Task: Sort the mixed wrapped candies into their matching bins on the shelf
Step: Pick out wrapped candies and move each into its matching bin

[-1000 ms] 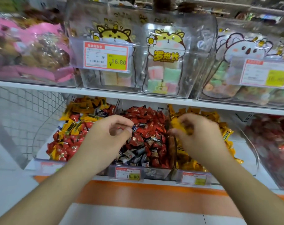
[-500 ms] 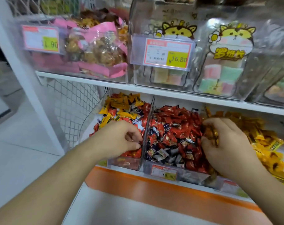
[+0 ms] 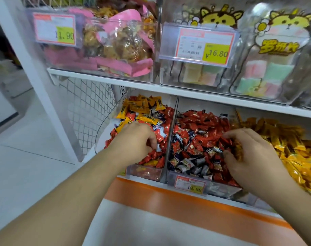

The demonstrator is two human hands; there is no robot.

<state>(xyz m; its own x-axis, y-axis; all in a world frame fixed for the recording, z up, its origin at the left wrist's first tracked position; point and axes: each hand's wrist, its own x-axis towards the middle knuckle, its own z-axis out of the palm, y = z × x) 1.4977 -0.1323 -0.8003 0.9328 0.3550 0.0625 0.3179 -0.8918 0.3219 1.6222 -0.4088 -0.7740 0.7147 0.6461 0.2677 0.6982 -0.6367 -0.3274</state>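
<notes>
- Left bin (image 3: pixel 144 172): a red, yellow and dark-blue candy mix; the left hand (image 3: pixel 135 139) is down in it, fingers curled, pinching a wrapper.
- Middle bin (image 3: pixel 222 189): red candies (image 3: pixel 200 125) with dark-blue ones in front; the right hand (image 3: pixel 247 153) clutches gold wrappers at its right edge.
- Right bin: gold candies (image 3: pixel 293 150).
- Upper shelf: clear tubs (image 3: pixel 195 84) of pastel cubes.
</notes>
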